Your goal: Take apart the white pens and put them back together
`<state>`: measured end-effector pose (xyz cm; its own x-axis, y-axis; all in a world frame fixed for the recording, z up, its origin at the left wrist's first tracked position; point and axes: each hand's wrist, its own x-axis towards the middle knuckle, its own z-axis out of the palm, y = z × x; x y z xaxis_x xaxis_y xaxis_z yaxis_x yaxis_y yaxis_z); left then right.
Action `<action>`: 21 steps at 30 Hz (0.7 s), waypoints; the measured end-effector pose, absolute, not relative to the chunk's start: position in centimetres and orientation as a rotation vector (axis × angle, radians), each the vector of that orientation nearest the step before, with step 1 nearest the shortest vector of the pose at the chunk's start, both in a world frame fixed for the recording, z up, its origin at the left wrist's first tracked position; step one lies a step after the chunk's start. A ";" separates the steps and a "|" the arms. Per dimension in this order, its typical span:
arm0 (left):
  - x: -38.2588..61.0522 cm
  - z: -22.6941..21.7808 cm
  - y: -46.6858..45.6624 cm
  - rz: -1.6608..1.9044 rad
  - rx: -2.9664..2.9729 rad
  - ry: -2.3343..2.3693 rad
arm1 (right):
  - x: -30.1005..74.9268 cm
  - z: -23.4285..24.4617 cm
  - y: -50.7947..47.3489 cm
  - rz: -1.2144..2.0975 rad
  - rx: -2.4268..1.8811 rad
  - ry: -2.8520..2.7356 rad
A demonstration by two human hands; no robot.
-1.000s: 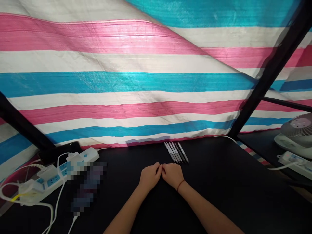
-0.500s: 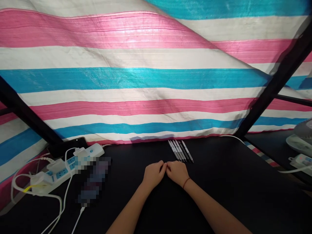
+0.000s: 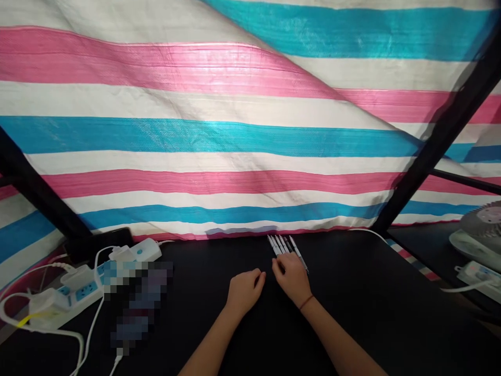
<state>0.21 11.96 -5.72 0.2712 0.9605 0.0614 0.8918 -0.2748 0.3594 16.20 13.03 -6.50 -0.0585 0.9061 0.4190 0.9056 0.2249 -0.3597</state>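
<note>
My left hand (image 3: 245,288) rests on the black tabletop, its fingers curled in and nothing visible in them. To its right, my right hand (image 3: 293,277), with a thin reddish-brown band at the wrist, reaches over the near ends of a row of pens (image 3: 278,243). Its fingers are curled, and whatever they may hold is hidden beneath the hand. Several slim white-and-dark pens lie side by side near the back edge. The rightmost pen (image 3: 296,248) slants out past the right side of the hand.
A white power strip (image 3: 151,249) with plugs and cables lies at left, beside a blurred-out phone-like object (image 3: 143,305) on a white cable. A dark device (image 3: 99,244) leans behind it. Striped sheeting (image 3: 215,136) hangs behind. A fan (image 3: 483,224) and another power strip (image 3: 479,277) stand at right.
My hands have separated. The right one has moved forward onto the pens' near ends, while the left stays near its place. The camera view has tilted up slightly.
</note>
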 end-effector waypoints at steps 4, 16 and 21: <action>0.2 -5.9 12.2 0.392 2.289 1.713 | 17.6 -7.3 14.4 -0.156 -1.959 -1.636; -0.3 -6.8 12.3 0.493 2.386 1.622 | 17.6 -7.9 15.3 -0.053 -2.150 -1.732; -0.2 -6.9 12.2 0.503 2.400 1.604 | 17.3 -6.5 16.3 0.006 -2.244 -1.777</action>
